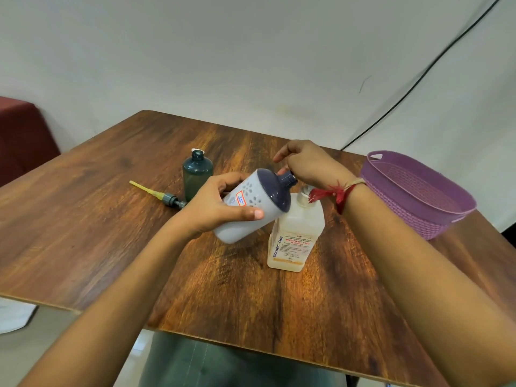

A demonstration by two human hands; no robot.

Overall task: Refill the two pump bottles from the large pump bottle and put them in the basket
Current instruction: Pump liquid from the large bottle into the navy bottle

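One wooden table carries every item; positions below are given from the large pump bottle.

1. Basket: purple, woven plastic, with handle slots. It stands to the right of the large pump bottle, apart from it, at the table's right edge. Its ribbed floor is in view.

2. Large pump bottle: upright, square-shouldered and translucent, with a printed label. An amber tint shows low along its base; the liquid level cannot be told. The pump head is hidden beneath the right hand.

3. White bottle: opaque with a dark domed shoulder, flower cut-outs and a sticker marked "35". It is held off the table, tilted, just left of the large pump bottle, with its open neck pointing up at the pump outlet. Contents are not visible. The left hand wraps its body, thumb across the front and fingers behind.

4. Teal bottle: upright, neck open, behind and left of the large pump bottle. The fill level cannot be told.

5. Removed pump: lying flat, yellow tube outward, further left, beside the teal bottle.

Right hand: fingers bent downward over the pump head, against the white bottle's neck. Whether they grip or only press, I cannot tell.
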